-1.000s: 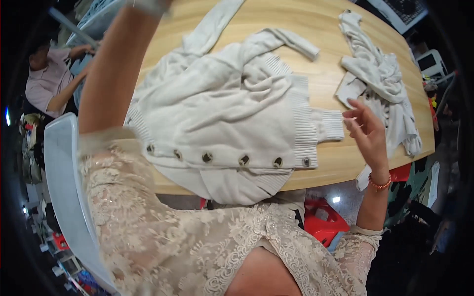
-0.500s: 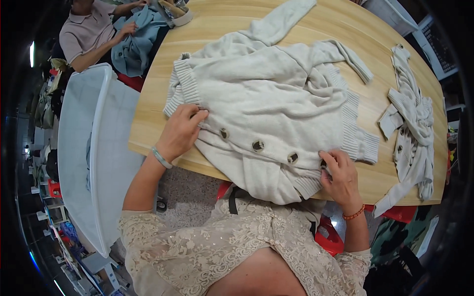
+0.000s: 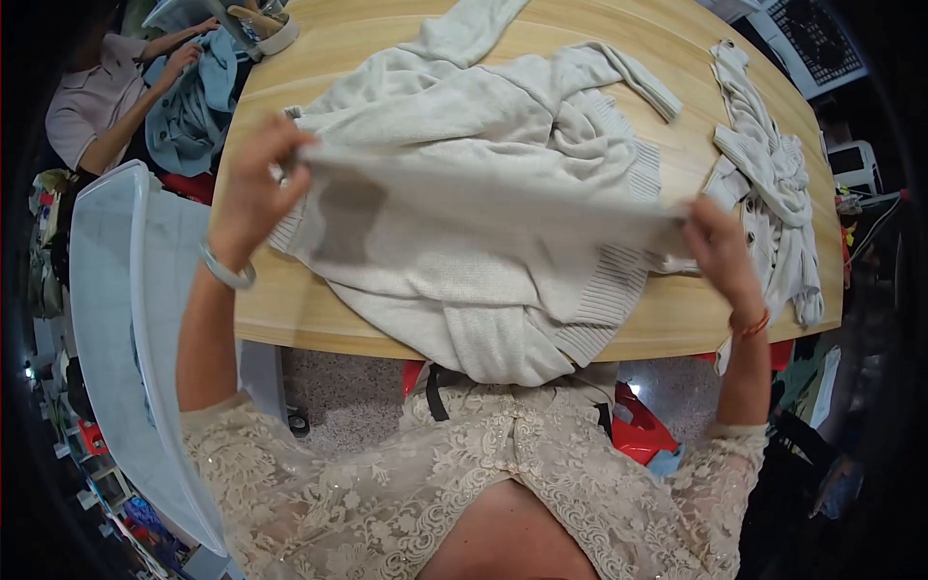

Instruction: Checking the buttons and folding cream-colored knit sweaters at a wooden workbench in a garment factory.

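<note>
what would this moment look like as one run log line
left hand grip: shut on cream knit garment; right hand grip: shut on same; held edge: raised between hands, blurred; second knit garment: right side of table

You wear a beige floral-lace top [image 3: 387, 503] with elbow-length sleeves [image 3: 230, 454], plus a pale left-wrist bangle [image 3: 225, 274] and a red-orange right-wrist bracelet [image 3: 750, 325].

Arms spread wide over a cream cardigan [image 3: 435, 275], a person bends both elbows. The left hand [image 3: 253, 191], fingers curled toward the thumb, is raised at the cardigan's left end; the right hand [image 3: 725, 253], motion-blurred, pinches at its right. The left forearm [image 3: 205, 338] and right forearm [image 3: 744, 382] flank its near edge.
</note>
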The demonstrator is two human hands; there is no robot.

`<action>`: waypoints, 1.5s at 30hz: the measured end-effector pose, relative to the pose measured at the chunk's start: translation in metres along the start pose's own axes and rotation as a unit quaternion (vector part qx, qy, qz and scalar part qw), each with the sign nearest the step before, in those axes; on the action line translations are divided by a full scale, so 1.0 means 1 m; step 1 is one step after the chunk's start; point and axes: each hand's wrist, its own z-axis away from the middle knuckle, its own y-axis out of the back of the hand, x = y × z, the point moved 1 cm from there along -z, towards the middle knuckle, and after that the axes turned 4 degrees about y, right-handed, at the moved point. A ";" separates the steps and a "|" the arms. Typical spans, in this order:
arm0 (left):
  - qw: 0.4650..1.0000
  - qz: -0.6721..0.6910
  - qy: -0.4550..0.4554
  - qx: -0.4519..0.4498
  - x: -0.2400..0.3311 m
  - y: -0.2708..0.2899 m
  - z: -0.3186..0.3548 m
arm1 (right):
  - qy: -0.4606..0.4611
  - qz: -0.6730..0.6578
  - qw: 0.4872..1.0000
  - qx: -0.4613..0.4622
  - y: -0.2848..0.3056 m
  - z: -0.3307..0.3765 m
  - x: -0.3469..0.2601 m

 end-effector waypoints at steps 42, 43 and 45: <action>0.906 0.320 0.272 0.043 0.036 -0.078 0.096 | -0.158 -0.332 0.929 0.039 -0.007 0.035 0.082; 0.895 0.348 0.275 0.034 0.034 -0.069 0.095 | -0.140 -0.403 0.903 0.050 -0.005 0.043 0.079; 0.881 0.381 0.280 0.022 0.032 -0.057 0.090 | -0.119 -0.414 0.895 0.113 0.001 0.052 0.065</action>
